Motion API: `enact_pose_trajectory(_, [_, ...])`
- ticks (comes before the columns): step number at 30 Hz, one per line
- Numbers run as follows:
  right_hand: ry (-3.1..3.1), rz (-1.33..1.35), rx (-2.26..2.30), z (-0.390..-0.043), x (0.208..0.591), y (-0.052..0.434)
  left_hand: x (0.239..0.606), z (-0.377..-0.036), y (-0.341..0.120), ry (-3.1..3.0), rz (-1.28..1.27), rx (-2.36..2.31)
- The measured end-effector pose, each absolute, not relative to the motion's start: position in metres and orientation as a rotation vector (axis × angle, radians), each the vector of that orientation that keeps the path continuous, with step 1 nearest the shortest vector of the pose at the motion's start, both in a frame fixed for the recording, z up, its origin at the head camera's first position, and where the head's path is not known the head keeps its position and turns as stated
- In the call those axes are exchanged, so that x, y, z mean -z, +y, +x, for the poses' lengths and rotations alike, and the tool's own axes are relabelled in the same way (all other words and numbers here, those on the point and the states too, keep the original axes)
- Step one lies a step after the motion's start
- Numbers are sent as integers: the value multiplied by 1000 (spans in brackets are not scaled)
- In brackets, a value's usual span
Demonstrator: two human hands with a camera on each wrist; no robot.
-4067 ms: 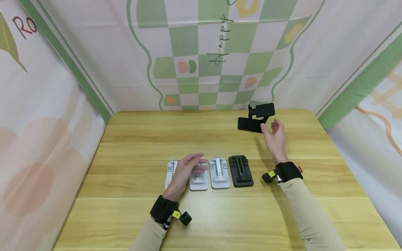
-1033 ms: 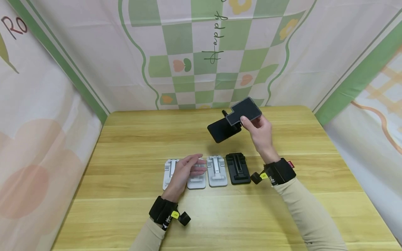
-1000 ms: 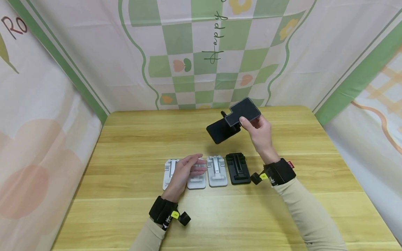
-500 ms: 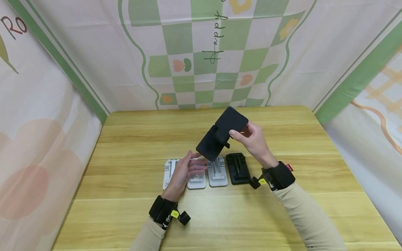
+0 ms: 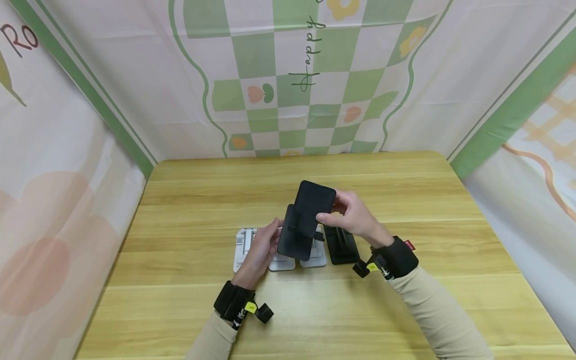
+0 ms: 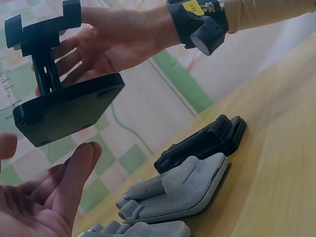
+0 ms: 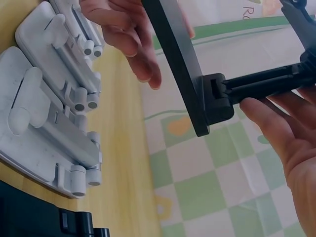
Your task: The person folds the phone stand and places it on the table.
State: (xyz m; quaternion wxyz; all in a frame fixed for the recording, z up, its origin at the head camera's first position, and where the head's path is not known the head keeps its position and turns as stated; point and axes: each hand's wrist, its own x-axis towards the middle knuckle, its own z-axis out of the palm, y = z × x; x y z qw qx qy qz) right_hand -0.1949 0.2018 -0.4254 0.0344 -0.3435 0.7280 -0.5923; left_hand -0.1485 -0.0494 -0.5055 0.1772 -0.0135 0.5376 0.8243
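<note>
My right hand holds an unfolded black phone stand above the table, thumb on the face of its upper plate. In the right wrist view, that hand's fingers are at the stand's hinged arm. My left hand is close to the lower plate, fingers mostly straight. In the left wrist view, a gap shows between the left fingers and the base plate. Beneath lie folded phone stands: a white one at left, a middle white one, a right white one and a black one. The held stand and left hand partly cover the white ones.
The folded stands form a side-by-side row on the wooden table. A printed cloth hangs behind the table's back edge, with more cloth along both sides.
My right hand grasped the black stand at the back right, lifted it, and brought it left and nearer, turning it on the way. The left hand stayed in place, its fingers shifting slightly.
</note>
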Motion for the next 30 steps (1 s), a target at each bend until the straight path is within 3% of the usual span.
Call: enact_pose_trajectory(30, [2121, -1046, 1595, -192, 427, 203, 507, -146, -45, 1629, 228, -2205])
